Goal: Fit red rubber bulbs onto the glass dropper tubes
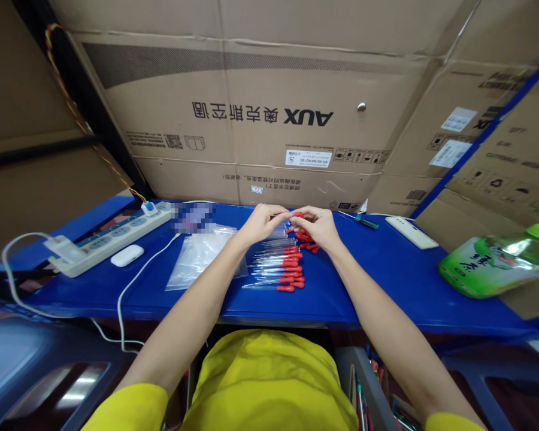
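My left hand (264, 224) and my right hand (318, 226) meet above the blue table, fingertips pinched close together. A red rubber bulb (298, 214) shows at the fingers of my right hand. My left fingers close on a dropper's glass tube, mostly hidden by the hand. Below them lies a row of glass droppers (273, 261), red bulbs pointing right and thin clear tips left. Loose red bulbs (306, 238) are heaped just under my right hand. Clear glass tubes (276, 233) without visible bulbs lie under my left hand.
Left of the droppers are clear plastic bags (193, 257), a white earphone case (127, 255) and a power strip (117, 236) with cables. A screwdriver (366, 222), a white phone-like object (411, 232) and a green bottle (485, 263) lie right. Cardboard (260, 78) walls the back.
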Action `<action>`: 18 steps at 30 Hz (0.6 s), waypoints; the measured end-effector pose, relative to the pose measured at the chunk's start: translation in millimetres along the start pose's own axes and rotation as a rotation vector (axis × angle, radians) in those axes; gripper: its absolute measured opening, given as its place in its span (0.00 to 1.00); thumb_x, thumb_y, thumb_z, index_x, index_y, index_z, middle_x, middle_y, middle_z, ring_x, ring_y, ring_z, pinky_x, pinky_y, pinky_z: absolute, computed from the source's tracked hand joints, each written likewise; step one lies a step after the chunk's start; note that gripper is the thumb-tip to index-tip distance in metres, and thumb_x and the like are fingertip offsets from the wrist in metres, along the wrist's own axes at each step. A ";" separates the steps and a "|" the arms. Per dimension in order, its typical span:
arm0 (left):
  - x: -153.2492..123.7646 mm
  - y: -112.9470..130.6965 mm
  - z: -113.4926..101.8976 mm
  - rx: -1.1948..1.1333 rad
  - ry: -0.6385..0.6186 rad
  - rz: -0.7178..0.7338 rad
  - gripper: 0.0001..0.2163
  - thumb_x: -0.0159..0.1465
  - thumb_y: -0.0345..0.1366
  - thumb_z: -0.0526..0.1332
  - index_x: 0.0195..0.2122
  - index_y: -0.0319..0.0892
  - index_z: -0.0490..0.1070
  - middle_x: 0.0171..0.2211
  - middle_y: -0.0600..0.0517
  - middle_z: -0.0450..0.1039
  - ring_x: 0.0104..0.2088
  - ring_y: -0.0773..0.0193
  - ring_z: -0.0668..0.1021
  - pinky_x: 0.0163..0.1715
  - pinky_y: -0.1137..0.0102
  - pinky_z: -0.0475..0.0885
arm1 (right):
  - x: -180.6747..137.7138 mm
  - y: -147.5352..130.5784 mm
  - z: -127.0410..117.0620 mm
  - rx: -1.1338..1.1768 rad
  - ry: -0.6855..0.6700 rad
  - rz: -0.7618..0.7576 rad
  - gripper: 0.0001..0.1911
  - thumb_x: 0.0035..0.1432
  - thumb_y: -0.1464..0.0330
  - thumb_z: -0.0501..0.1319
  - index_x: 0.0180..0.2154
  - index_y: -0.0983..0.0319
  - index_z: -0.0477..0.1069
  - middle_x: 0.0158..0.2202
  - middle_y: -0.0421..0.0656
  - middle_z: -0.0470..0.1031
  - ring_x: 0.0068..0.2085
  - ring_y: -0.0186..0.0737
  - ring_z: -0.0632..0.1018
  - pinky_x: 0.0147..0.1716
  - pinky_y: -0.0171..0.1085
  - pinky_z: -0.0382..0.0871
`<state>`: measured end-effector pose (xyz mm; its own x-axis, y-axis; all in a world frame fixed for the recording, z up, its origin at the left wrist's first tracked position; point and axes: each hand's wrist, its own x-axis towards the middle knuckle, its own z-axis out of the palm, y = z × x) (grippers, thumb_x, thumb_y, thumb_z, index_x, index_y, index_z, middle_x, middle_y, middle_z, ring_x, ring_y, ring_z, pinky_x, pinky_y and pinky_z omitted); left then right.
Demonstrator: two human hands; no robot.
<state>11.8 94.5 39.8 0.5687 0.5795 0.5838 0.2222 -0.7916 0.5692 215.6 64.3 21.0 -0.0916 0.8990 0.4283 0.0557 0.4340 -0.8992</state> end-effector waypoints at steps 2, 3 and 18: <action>0.4 -1.8 -0.9 0.052 0.002 0.009 0.19 0.75 0.46 0.57 0.41 0.39 0.83 0.38 0.47 0.85 0.35 0.62 0.81 0.38 0.69 0.70 | 1.0 -0.5 -1.0 -0.015 -0.002 -0.021 0.23 0.48 0.50 0.78 0.37 0.60 0.82 0.28 0.42 0.84 0.29 0.45 0.85 0.34 0.43 0.84; 0.4 -3.1 -2.0 0.089 0.004 0.007 0.19 0.75 0.47 0.57 0.41 0.39 0.83 0.38 0.47 0.84 0.34 0.62 0.80 0.37 0.69 0.69 | 1.9 -0.9 -2.6 -0.020 -0.002 -0.027 0.23 0.48 0.51 0.78 0.38 0.60 0.82 0.28 0.42 0.84 0.29 0.44 0.85 0.34 0.43 0.84; -3.7 -16.0 -7.3 0.289 -0.063 -0.025 0.18 0.78 0.46 0.52 0.42 0.42 0.77 0.40 0.48 0.82 0.39 0.59 0.80 0.40 0.68 0.68 | 8.8 4.7 -23.2 -0.007 0.017 -0.019 0.25 0.48 0.50 0.78 0.41 0.59 0.81 0.32 0.42 0.85 0.33 0.43 0.85 0.38 0.41 0.82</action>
<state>0.4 106.5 32.8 0.6063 0.5931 0.5298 0.4477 -0.8051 0.3890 238.1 75.6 22.7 -0.0761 0.8913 0.4471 0.0611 0.4517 -0.8901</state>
